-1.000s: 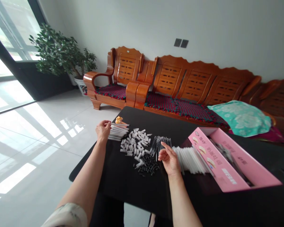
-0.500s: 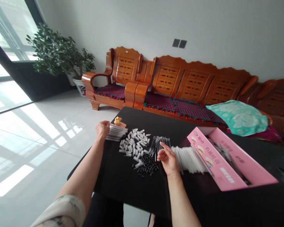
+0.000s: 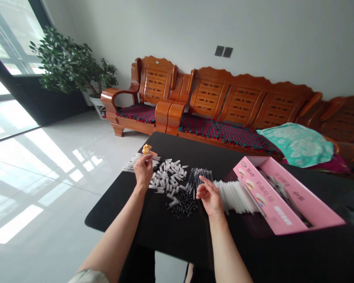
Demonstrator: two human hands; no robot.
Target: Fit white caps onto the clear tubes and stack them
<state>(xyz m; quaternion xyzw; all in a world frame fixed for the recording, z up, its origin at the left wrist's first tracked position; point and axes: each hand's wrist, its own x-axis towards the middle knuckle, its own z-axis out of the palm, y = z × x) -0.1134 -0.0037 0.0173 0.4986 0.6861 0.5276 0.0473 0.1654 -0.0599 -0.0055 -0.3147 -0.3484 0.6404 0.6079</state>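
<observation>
My left hand (image 3: 143,169) is over the right part of a row of slim white sticks (image 3: 130,163), its fingertips drawn together. Whatever they may hold is too small to make out. Beside it lies a loose heap of short white caps (image 3: 168,177), with small black plugs (image 3: 185,204) spread in front. My right hand (image 3: 210,196) hovers, palm turned inward, index finger stretched and the others loosely bent, nothing seen in it. Just behind it is a bundle of thin dark refills (image 3: 201,173). To its right, white translucent tubes (image 3: 238,197) lie side by side.
A pink open box (image 3: 271,200) with dark items inside stands at the right of the black table (image 3: 118,208). A small orange-yellow figure (image 3: 146,149) sits near the left far edge. Beyond are a wooden sofa (image 3: 212,94) and a potted plant (image 3: 73,63).
My left hand has moved right from the outer end of the white sticks toward the white caps, uncovering the sticks. My right hand has stayed in nearly the same place.
</observation>
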